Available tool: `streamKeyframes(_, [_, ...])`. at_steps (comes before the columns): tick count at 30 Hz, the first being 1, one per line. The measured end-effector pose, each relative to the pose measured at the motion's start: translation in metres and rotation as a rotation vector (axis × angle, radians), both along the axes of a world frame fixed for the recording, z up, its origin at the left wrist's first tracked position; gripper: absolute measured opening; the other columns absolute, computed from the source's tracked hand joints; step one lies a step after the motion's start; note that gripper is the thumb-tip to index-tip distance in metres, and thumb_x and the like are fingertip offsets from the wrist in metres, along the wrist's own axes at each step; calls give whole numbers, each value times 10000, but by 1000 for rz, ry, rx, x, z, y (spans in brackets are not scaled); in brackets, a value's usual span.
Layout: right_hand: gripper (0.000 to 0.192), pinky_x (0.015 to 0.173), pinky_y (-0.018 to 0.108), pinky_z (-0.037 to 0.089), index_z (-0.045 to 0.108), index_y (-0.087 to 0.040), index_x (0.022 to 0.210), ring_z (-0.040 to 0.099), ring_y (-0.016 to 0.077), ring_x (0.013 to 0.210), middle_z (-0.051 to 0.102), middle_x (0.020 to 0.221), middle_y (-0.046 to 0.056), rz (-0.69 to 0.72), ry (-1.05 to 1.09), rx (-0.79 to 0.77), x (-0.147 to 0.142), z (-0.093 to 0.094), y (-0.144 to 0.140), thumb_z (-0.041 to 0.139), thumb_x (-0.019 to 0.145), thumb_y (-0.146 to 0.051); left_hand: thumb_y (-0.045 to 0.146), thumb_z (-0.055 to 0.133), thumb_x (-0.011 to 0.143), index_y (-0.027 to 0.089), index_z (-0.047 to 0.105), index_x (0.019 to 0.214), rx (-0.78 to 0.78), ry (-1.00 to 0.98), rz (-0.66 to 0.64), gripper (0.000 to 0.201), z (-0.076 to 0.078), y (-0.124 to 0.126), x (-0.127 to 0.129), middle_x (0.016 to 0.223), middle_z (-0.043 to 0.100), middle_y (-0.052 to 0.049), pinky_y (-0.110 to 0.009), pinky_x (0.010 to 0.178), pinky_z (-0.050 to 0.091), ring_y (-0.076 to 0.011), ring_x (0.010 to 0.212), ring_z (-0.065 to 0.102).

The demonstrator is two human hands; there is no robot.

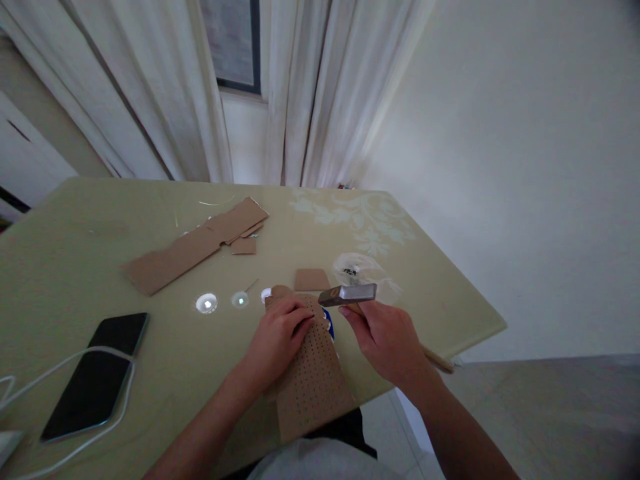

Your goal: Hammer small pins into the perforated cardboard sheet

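Note:
My right hand (393, 337) is wrapped round the wooden handle of a hammer (357, 293). The metal head hangs just above the cardboard, and the handle's end sticks out behind my wrist. A long strip of cardboard (315, 387) covered in rows of small dark holes reaches past the table's near edge. My left hand (283, 333) rests on its upper part, thumb and fingertips pinched together; whatever is between them is too small to make out. Something blue with white edging (329, 323) peeks out at the strip's right side.
A small cardboard piece (311, 279) and a clear plastic bag (363, 270) with dark bits lie beyond the hammer. Larger cardboard scraps (195, 250) lie back left. A tablet-like black device (97, 380) with a white cable (107, 350) is at left. A wall stands right.

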State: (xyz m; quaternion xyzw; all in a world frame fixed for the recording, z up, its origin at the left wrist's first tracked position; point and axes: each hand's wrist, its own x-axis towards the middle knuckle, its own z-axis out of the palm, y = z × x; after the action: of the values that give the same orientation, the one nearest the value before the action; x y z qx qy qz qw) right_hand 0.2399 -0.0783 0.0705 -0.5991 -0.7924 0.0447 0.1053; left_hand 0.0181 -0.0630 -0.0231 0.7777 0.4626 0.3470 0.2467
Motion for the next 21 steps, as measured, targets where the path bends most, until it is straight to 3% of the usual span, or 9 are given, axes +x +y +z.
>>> streamKeyframes(6, [269,622,338,277,743,-206,1039,720,233,696,815,865,85,45,-82,-96,-5,-1,-2,529,1109,-353,133,647,1018,211,793,981,-6,16,-8,169,-1,1,1,1069,756,-52,-374,920,574,-224,994,711])
streamKeyframes(10, [293,659,334,326,748,-211,1055,743,245,765,814,882,87,11,-18,-29,-4,0,-2,519,1116,-384,167,646,1030,232,806,1014,-4,-5,-3,173,-1,1,2,1064,758,-42,-374,936,575,-218,992,710])
streamKeyframes(15, [267,671,330,343,734,-210,1053,749,249,774,820,909,80,30,-23,-145,-4,-5,-1,539,1114,-382,168,622,1036,218,800,969,22,13,4,197,-2,0,2,1054,764,-58,-393,924,586,-232,984,711])
streamKeyframes(21, [272,729,325,392,689,-205,1010,702,239,775,774,856,60,-50,241,-135,3,-12,5,543,1090,-420,201,637,1043,233,810,972,60,-10,19,190,-5,0,2,1050,760,-52,-390,919,599,-226,986,711])
